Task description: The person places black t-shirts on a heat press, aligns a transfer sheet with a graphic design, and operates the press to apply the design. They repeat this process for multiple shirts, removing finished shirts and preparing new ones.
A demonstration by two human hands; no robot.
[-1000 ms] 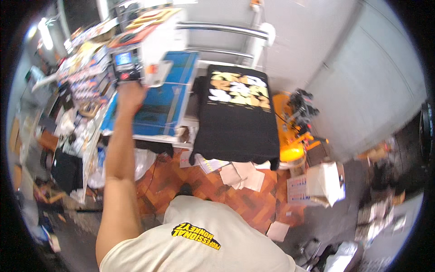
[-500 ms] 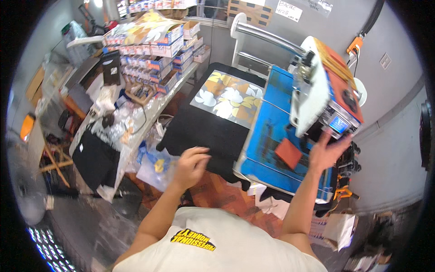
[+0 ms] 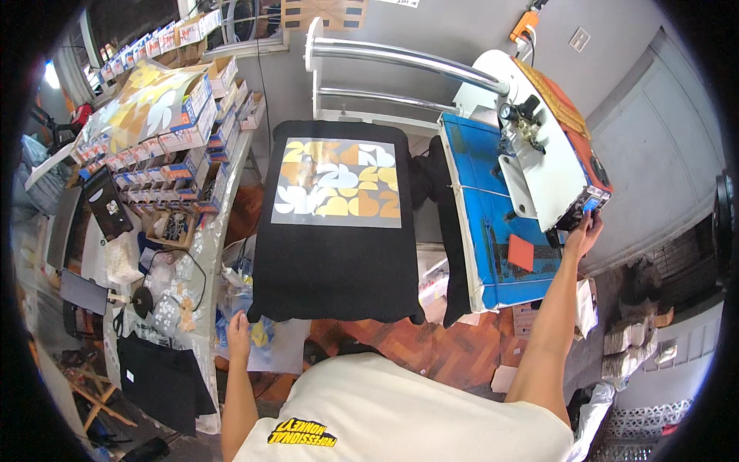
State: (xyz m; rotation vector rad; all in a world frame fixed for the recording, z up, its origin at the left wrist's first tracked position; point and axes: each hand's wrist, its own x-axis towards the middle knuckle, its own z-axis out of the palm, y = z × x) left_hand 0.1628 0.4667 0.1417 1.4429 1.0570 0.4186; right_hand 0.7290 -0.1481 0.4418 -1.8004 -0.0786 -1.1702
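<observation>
My right hand (image 3: 583,235) is at the front corner of the heat press's control box (image 3: 591,202), its fingers closed around the lower edge. Below the white press head (image 3: 531,173) is a wide blue plate (image 3: 481,192), with an orange-red square pad (image 3: 521,252) lying on it. Left of the plate, a black garment (image 3: 335,269) is spread flat over a platen. On it lies a sheet (image 3: 339,183) patterned in white, yellow and brown. Close to the garment's near left corner, my left hand (image 3: 239,336) hangs with fingers curled together; what they hold, if anything, is hidden.
A cluttered table (image 3: 202,269) runs along the left, stacked with small cardboard boxes (image 3: 165,142). A folded black cloth (image 3: 162,377) hangs over its near end. Chrome rails (image 3: 400,58) span behind the platen. Plastic bags (image 3: 258,335) lie on the floor beside the table.
The blue plate and press head have shifted right relative to the garment platen, leaving a gap. My right hand stays at the control box; my left hand has moved down and left. The view has turned.
</observation>
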